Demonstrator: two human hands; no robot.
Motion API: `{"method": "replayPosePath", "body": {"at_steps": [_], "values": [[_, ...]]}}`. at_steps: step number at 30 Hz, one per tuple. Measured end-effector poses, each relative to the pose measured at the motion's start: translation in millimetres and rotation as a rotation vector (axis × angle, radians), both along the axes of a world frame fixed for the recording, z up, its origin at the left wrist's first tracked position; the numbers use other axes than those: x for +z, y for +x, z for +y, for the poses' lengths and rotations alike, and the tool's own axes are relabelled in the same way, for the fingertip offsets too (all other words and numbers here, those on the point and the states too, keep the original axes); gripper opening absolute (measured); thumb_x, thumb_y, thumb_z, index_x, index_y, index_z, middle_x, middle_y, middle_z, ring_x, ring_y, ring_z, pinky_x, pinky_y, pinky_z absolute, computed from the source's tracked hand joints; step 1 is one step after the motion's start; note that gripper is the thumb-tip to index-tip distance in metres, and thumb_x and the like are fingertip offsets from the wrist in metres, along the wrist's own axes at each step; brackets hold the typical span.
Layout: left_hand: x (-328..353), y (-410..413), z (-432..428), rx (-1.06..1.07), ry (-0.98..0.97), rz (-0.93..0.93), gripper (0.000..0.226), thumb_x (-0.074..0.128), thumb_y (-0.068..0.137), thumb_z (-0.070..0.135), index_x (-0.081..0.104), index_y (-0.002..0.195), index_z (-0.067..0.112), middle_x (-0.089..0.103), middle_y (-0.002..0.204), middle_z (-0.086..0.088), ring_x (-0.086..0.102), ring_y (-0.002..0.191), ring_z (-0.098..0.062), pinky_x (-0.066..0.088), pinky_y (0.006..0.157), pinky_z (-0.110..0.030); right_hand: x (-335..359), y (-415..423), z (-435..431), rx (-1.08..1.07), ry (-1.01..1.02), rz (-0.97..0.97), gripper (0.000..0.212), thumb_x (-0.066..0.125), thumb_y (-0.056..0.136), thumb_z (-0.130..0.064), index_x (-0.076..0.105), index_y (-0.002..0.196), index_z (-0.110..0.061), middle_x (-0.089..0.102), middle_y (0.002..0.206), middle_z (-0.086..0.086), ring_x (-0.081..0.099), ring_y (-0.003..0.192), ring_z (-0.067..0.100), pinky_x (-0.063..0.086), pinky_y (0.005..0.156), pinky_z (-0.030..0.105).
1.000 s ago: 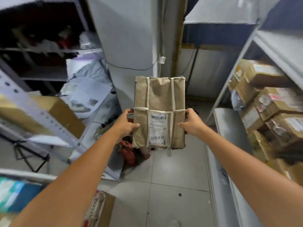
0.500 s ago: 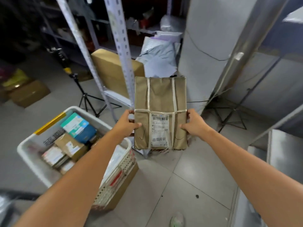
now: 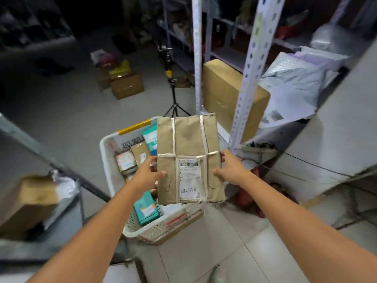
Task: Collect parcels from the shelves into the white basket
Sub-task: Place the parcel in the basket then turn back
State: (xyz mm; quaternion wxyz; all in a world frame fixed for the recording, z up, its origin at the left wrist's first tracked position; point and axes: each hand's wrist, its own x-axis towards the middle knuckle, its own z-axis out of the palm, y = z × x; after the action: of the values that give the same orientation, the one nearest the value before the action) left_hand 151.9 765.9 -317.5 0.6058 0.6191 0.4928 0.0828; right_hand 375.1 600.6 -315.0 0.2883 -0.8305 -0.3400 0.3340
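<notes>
Inventory as observed: one white plastic lattice basket [image 3: 106, 160]; one flat brown-paper parcel bound with pale straps [image 3: 187, 139], carrying one white barcode label [image 3: 189, 180]; two bare hands, the left hand [image 3: 145, 174] and the right hand [image 3: 231, 170]. Basket contents: two teal-and-white cartons [image 3: 145, 209], at least two small brown packets [image 3: 140, 154]; further items are hidden. Two white perforated steel uprights [image 3: 252, 64]; one black tripod [image 3: 173, 94]; three brown cardboard boxes [image 3: 220, 94] outside the basket.

Both hands [image 3: 148, 174] [image 3: 230, 170] grip a brown parcel [image 3: 189, 148] above the white basket [image 3: 114, 180].
</notes>
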Motion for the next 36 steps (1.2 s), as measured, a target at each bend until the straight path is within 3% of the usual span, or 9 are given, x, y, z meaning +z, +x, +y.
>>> {"method": "replayPosePath", "body": {"at_steps": [3,9,14,18,25,31,36], "values": [[-3.0,-14.4,16.0,0.114,-0.015,0.003,0.057,0.065,0.092,0.003,0.042,0.139,0.025,0.064,0.11,-0.009,0.064,0.103,-0.023,0.06,0.077,-0.047,-0.5,0.1,39.6,0.085,-0.003,-0.027,0.051,0.075,0.082,-0.019,0.044,0.122,-0.013,0.057,0.113,0.005,0.059,0.105,0.026,0.053,0.091,0.045],[-16.0,-47.8,45.3,0.282,-0.068,-0.013,0.065,0.063,0.093,-0.002,0.038,0.146,0.024,0.061,0.111,-0.002,0.062,0.104,-0.02,0.056,0.062,-0.032,-13.1,-17.1,113.3,0.218,-0.018,-0.022,0.044,0.072,0.083,-0.014,0.048,0.119,-0.015,0.06,0.108,0.003,0.061,0.102,0.024,0.054,0.09,0.044],[-33.9,-72.8,80.1,0.385,-0.112,-0.02,0.077,0.061,0.09,-0.01,0.034,0.149,0.03,0.064,0.099,-0.007,0.064,0.095,-0.019,0.058,0.064,-0.038,-34.7,-37.5,171.9,0.292,-0.053,-0.035,0.041,0.07,0.085,-0.013,0.051,0.121,-0.018,0.062,0.115,0.002,0.061,0.105,0.022,0.052,0.091,0.037],[-55.5,-86.8,119.1,0.423,-0.116,-0.014,0.079,0.061,0.089,-0.011,0.033,0.151,0.03,0.064,0.1,-0.011,0.065,0.096,-0.025,0.058,0.081,-0.052,-55.2,-56.7,219.9,0.328,-0.066,-0.079,0.042,0.065,0.086,-0.009,0.055,0.125,-0.017,0.064,0.118,0.002,0.061,0.111,0.024,0.052,0.092,0.037],[-94.6,-98.5,187.5,0.389,-0.162,0.01,0.088,0.058,0.086,-0.019,0.026,0.154,0.026,0.06,0.097,-0.003,0.06,0.084,-0.013,0.055,0.064,-0.031,-96.6,-76.7,297.7,0.325,-0.161,-0.091,0.043,0.061,0.086,-0.007,0.055,0.126,-0.022,0.065,0.12,0.0,0.062,0.111,0.024,0.053,0.096,0.043],[-136.1,-100.6,232.2,0.396,-0.153,0.059,0.091,0.06,0.085,-0.019,0.025,0.154,0.027,0.057,0.1,0.002,0.059,0.084,-0.008,0.052,0.06,-0.021,-136.5,-84.2,350.8,0.328,-0.217,-0.084,0.047,0.063,0.088,-0.002,0.05,0.129,-0.019,0.061,0.126,0.003,0.059,0.118,0.026,0.051,0.1,0.046],[-175.5,-91.1,258.1,0.419,-0.126,0.089,0.089,0.059,0.086,-0.016,0.024,0.153,0.031,0.055,0.1,0.009,0.057,0.085,-0.006,0.051,0.06,-0.022,-173.5,-81.2,388.1,0.341,-0.244,-0.18,0.044,0.061,0.09,-0.001,0.05,0.129,-0.017,0.062,0.125,0.005,0.059,0.116,0.028,0.05,0.1,0.044]]}}
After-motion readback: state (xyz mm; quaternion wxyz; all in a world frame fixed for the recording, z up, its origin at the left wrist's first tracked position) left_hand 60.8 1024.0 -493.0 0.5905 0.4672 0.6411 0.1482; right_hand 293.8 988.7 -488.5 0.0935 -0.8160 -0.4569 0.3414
